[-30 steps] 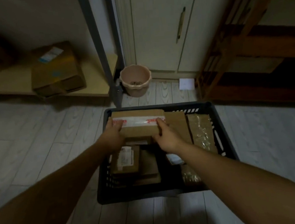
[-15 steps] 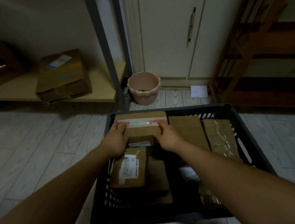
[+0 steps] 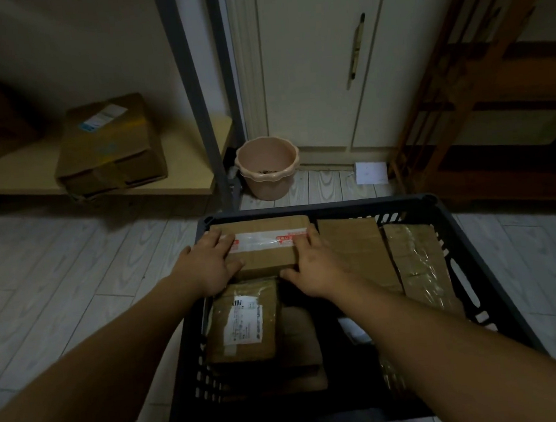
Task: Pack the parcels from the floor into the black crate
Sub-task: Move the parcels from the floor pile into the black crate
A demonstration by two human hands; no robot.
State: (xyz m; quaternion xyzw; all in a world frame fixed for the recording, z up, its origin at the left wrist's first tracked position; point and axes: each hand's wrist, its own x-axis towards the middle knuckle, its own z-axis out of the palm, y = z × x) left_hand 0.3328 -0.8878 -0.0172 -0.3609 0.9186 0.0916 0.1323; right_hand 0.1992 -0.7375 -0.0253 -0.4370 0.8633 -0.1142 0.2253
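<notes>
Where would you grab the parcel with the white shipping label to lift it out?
By its two long side edges, from above. The labelled parcel lies flat atop others in the black crate, so its sides are exposed, while the crate wall on the left blocks any sideways approach.

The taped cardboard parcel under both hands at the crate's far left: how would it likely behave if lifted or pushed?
The taped parcel looks like a rigid cardboard box with square edges, so it would probably keep its shape. Its flat faces make rolling unlikely. The glossy tape strip may be slick under the left hand and right hand; bare cardboard probably grips better. Weight cannot be judged.
</notes>
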